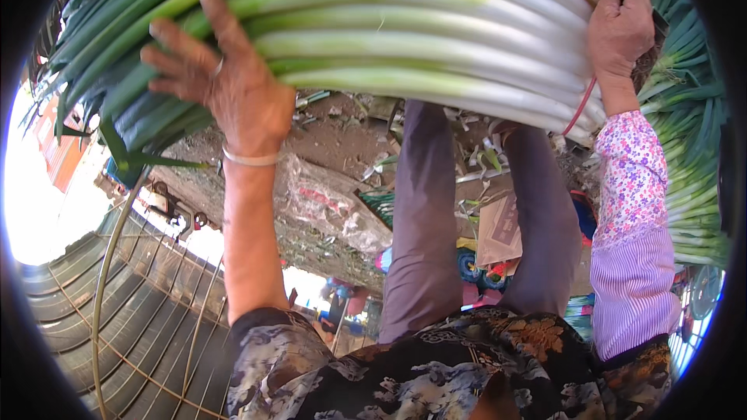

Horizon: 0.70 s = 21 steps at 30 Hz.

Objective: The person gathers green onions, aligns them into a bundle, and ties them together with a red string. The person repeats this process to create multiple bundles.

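A large bunch of long green onions (373, 41) spans the top of the view, its white stalks to the right and dark green leaves to the left. My left hand (242, 87), a ring on one finger and a pale bangle at the wrist, lies against the greener part with fingers spread, gripping nothing. At the white end, my right hand (621, 26) is closed in a fist on a red tie (580, 106) that runs around the stalks. A flowered and striped sleeve cover (630, 186) covers my right forearm. The root ends are mostly hidden.
More green onions (691, 198) are piled along the right side. Leaf scraps litter the dirt ground (344, 125) by my legs, near a clear plastic sheet (318, 192) and a cardboard piece (499, 227). A dark ribbed cover over bent rods (140, 315) stands at lower left.
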Available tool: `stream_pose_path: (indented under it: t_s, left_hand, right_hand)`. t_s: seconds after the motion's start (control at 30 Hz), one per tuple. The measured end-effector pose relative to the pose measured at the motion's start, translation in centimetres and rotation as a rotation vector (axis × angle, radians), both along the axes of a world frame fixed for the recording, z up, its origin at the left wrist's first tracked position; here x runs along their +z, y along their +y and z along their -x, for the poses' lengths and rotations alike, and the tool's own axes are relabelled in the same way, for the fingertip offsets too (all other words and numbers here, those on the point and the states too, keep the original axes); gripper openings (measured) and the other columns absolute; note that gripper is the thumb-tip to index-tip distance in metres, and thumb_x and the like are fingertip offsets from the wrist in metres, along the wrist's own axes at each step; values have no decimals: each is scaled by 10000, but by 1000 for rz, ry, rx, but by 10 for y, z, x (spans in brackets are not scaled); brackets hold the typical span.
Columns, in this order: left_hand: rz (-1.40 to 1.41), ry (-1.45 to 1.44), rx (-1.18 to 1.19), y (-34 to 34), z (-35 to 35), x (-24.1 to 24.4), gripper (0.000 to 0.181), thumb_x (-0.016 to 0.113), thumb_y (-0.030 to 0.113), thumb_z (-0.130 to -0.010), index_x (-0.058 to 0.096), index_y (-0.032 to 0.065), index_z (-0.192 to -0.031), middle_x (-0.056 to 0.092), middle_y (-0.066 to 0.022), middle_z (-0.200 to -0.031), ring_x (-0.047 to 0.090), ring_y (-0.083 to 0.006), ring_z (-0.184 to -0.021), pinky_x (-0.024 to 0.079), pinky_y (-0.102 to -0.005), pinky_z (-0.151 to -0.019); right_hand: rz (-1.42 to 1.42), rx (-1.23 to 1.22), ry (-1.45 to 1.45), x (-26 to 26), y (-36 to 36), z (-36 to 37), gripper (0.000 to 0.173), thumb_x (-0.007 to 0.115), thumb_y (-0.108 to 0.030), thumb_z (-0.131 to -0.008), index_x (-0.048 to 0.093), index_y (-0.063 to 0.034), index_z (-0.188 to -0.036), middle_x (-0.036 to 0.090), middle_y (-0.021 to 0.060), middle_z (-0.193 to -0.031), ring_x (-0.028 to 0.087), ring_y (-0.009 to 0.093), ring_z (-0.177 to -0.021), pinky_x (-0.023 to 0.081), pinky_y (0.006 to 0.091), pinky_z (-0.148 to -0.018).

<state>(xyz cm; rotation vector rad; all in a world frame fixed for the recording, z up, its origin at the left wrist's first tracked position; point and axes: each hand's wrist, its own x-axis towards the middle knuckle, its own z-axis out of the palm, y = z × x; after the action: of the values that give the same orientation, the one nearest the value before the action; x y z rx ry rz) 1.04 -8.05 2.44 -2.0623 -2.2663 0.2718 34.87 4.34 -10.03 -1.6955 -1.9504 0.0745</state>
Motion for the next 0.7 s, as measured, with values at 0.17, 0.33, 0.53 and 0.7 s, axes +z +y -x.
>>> stream_pose_path:
  t_s: [0.17, 0.33, 0.53, 0.7]
  left_hand:
    - [101, -20, -50, 4, 9, -7, 1169, 687, 18, -601, -8, 166, -1529, -141, -316, -1518, -98, -639, -1337, -27, -820, -934]
    - [139, 81, -44, 6, 13, -9, 1161, 689, 32, -636, -52, 164, -1519, -101, -288, -1533, -50, -588, -1373, 12, -834, -932]
    - [177, 118, -245, 20, 20, -5, 998, 616, 71, -700, 25, 84, -1504, 6, -270, -1553, -16, -463, -1440, -28, -662, -1102]
    - [192, 52, -283, 23, 24, -4, 1006, 626, 90, -690, 35, 79, -1504, 21, -277, -1550, 17, -468, -1436, -19, -664, -1095]
  right_hand:
    - [-19, 19, -8, -6, -1, -6, 208, 574, -199, -896, 545, -48, -754, 586, 120, -785, 587, 353, -720, 468, 424, -607]
    - [51, 1, 10, -7, 4, -1, 200, 564, -182, -888, 513, -44, -753, 572, 132, -805, 583, 360, -719, 461, 450, -602]
    - [118, 13, -18, 1, 1, 4, 188, 562, -162, -884, 495, -46, -751, 543, 128, -798, 565, 364, -697, 453, 456, -590]
    - [153, -11, 8, 8, 2, 6, 187, 568, -152, -881, 491, -46, -747, 531, 119, -785, 560, 348, -695, 444, 443, -573]
